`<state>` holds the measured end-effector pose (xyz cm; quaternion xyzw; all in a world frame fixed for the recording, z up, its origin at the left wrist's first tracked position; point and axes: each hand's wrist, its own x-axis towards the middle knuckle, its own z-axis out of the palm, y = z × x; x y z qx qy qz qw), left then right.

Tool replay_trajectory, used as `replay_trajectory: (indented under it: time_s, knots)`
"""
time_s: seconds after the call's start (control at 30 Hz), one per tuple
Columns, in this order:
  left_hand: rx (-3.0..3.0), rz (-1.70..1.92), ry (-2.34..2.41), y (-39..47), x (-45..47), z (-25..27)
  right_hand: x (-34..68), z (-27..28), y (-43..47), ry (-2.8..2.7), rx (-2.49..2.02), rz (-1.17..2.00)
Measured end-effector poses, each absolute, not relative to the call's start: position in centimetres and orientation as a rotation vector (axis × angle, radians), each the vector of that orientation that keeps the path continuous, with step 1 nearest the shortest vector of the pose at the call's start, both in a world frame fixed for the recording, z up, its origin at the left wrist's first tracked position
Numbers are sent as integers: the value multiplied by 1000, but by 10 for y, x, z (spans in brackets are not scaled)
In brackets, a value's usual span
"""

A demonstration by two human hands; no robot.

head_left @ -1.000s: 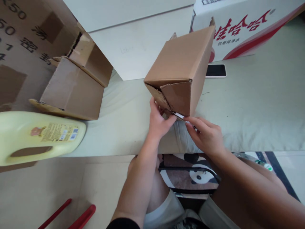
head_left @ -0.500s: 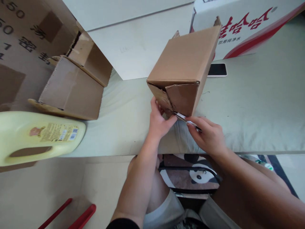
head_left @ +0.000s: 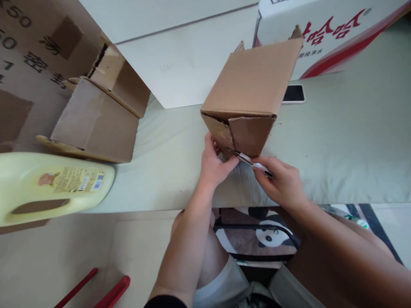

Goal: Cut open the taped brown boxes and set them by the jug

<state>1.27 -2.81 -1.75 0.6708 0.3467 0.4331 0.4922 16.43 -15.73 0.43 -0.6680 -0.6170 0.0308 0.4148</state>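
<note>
A brown cardboard box (head_left: pixel 248 79) stands tilted on the pale green cloth, its near face showing a torn seam between two flaps. My left hand (head_left: pixel 216 160) is closed around the box's lower left corner, thumb stretched toward the seam and some fingers hidden behind the cardboard. In my right hand (head_left: pixel 282 177) is a slim utility knife (head_left: pixel 245 158) with a pale body and dark end. Its tip touches the lower end of the seam, close to my left thumb.
Behind the box are a white cabinet (head_left: pixel 192 72), a white-and-red carton (head_left: pixel 324 47) and a phone (head_left: pixel 294 94). To the left lie a yellow jug (head_left: pixel 80 182) and another cardboard box (head_left: pixel 96 119). Red handles (head_left: pixel 112 293) show near the floor.
The box has tipped and shifted slightly to the right, its top front edge a little lower. Both hands and the knife stay nearly where they were at the seam.
</note>
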Motion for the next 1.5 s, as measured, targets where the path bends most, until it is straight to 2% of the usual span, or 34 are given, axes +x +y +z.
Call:
replay_trajectory:
  time_s: [1.5]
  knots:
    - [1492, 1011, 831, -27, 12, -13, 164, 5, -159, -1519, -1652, 125]
